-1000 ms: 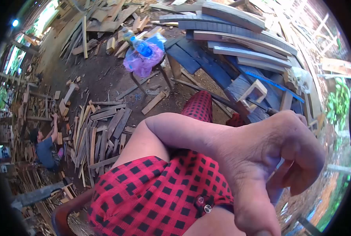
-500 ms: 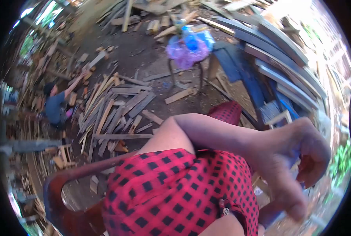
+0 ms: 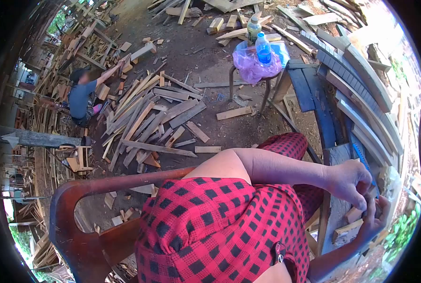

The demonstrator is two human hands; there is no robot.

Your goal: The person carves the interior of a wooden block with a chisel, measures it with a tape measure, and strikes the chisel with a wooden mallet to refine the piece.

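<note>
My left hand [image 3: 349, 182] is at the right side of the head view, its fingers curled and its thumb pointing down. Just below it, my right hand [image 3: 373, 220] has its fingers bent up close to the left fingertips. Both hands meet over a wooden bench [image 3: 338, 162]. Whatever is between the fingers is too small and dark to make out. A small wooden block [image 3: 354, 215] and a short pale piece of wood [image 3: 346, 231] lie on the bench beside my right hand. A blue strip [image 3: 360, 155] lies beyond my left hand.
A stool [image 3: 268, 87] bears a purple plastic bag [image 3: 253, 68], a blue-labelled bottle [image 3: 263, 49] and a greenish bottle [image 3: 254, 29]. Wood strips [image 3: 158, 113] are heaped on the ground. Long boards [image 3: 356, 89] are stacked at right. A person [image 3: 82, 96] crouches at left. A chair frame [image 3: 69, 203] surrounds me.
My left hand has moved away from the camera, down toward the bench, bringing its fingertips to my right hand. My right hand, mostly hidden before, now shows. The view has shifted and become sharper.
</note>
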